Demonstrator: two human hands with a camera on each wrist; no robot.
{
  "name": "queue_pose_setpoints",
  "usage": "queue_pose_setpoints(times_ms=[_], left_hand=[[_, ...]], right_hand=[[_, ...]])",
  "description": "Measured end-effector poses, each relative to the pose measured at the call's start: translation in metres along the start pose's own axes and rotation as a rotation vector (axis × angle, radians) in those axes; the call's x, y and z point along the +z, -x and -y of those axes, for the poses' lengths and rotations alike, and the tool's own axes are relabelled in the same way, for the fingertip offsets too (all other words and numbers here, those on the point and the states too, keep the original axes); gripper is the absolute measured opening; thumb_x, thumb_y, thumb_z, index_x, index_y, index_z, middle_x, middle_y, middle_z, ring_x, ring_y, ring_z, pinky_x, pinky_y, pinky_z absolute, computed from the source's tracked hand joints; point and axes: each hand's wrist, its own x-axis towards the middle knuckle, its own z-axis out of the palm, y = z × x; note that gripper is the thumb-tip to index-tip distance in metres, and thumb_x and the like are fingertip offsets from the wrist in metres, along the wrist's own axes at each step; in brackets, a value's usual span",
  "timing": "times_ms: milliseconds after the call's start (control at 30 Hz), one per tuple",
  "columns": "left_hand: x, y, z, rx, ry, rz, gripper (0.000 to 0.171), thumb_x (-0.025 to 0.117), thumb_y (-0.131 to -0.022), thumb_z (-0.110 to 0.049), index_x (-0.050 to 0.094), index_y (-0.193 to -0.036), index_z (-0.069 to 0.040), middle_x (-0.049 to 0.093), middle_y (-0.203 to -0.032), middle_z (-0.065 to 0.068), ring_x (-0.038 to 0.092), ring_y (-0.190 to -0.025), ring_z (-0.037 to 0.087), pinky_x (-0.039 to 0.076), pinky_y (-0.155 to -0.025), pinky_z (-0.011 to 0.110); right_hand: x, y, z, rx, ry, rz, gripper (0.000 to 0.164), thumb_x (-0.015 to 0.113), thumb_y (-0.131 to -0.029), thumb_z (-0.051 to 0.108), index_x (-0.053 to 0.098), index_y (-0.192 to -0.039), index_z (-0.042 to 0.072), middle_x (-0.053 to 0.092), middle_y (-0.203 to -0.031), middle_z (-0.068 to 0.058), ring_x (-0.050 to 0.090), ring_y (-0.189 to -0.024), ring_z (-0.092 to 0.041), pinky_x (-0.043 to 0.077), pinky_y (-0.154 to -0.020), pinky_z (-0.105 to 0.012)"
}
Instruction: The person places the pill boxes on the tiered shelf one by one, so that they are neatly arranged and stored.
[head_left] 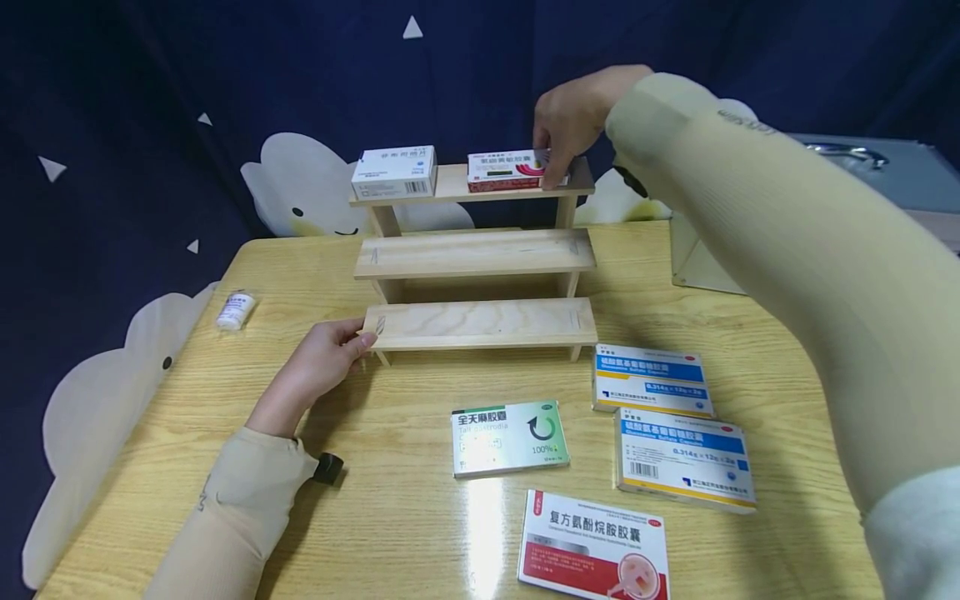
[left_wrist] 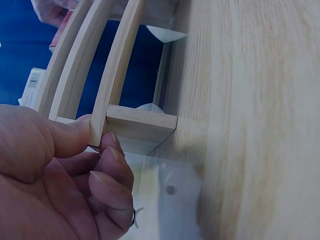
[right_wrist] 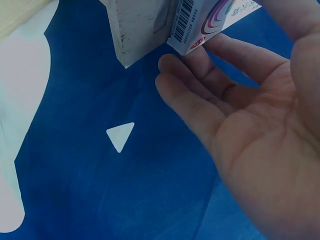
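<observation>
A three-step wooden rack (head_left: pixel 480 323) stands on the table. My left hand (head_left: pixel 327 357) pinches the left end of its lowest board; in the left wrist view the thumb (left_wrist: pixel 72 135) lies on top and curled fingers sit below. On the top board, my right hand (head_left: pixel 576 112) holds the right end of a white and red medicine box (head_left: pixel 498 169), thumb in front and fingers behind. The right wrist view shows the box's barcoded end (right_wrist: pixel 184 22) by the fingers. A white medicine box (head_left: pixel 395 172) rests at the top board's left end.
On the table lie a green and white medicine box (head_left: pixel 510 439), a red and white one (head_left: pixel 592 546), and two blue and white ones (head_left: pixel 652 382) at the right. A small white bottle (head_left: pixel 236 310) lies at the left. A grey case (head_left: pixel 705 258) stands behind the right arm.
</observation>
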Motion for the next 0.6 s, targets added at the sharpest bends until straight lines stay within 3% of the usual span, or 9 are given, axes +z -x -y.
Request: queue_pose_setpoints(times_ms=[400, 600], left_hand=[[0.002, -0.004, 0.001, -0.024, -0.009, 0.018, 0.043, 0.047, -0.107, -0.020, 0.047, -0.145, 0.000, 0.057, -0.094, 0.017, 0.053, -0.082, 0.028, 0.041, -0.068, 0.033], [0.003, -0.008, 0.002, -0.009, -0.022, 0.017, 0.042, 0.047, -0.107, -0.020, 0.048, -0.144, 0.000, 0.057, -0.093, 0.017, 0.053, -0.080, 0.028, 0.041, -0.067, 0.034]], right_hand=[[0.007, 0.001, -0.001, 0.023, -0.001, 0.001, 0.080, 0.074, -0.082, 0.059, 0.050, -0.142, 0.012, 0.044, -0.138, -0.013, 0.044, -0.115, -0.031, 0.032, -0.104, -0.060], [0.004, 0.010, -0.003, 0.046, 0.018, -0.016, 0.103, 0.071, -0.079, 0.067, 0.033, -0.154, 0.007, 0.031, -0.152, -0.021, 0.037, -0.131, -0.038, 0.028, -0.107, -0.063]])
